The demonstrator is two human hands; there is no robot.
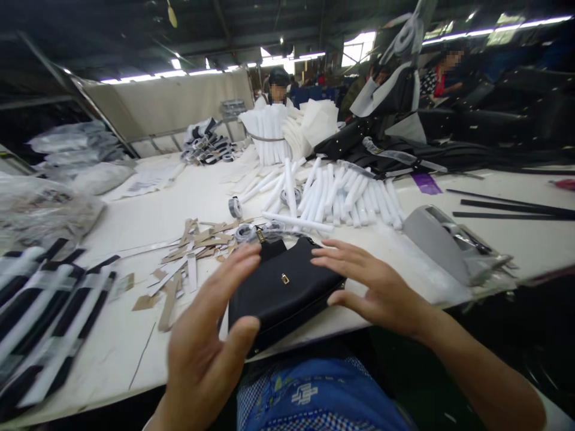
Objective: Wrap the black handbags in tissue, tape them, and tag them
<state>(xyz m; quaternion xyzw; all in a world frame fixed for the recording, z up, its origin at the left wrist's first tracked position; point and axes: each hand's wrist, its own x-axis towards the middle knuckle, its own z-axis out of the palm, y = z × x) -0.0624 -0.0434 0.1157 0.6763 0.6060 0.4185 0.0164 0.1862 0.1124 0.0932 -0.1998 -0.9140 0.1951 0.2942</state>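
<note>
A small black handbag [281,290] with a gold clasp lies flat at the near edge of the white table [148,221]. My left hand [211,341] hovers at the bag's left end, fingers spread, thumb touching its near corner. My right hand [372,281] is stretched out flat over the bag's right end, fingertips at its top edge. Neither hand grips the bag.
Cardboard and paper strips [188,257] lie left of the bag. White rolled tubes [345,194] and tape rolls [235,207] lie beyond it. A grey tape dispenser [449,242] sits to the right. Black-and-white straps [45,311] cover the left. Black bags [404,143] and people sit at the far side.
</note>
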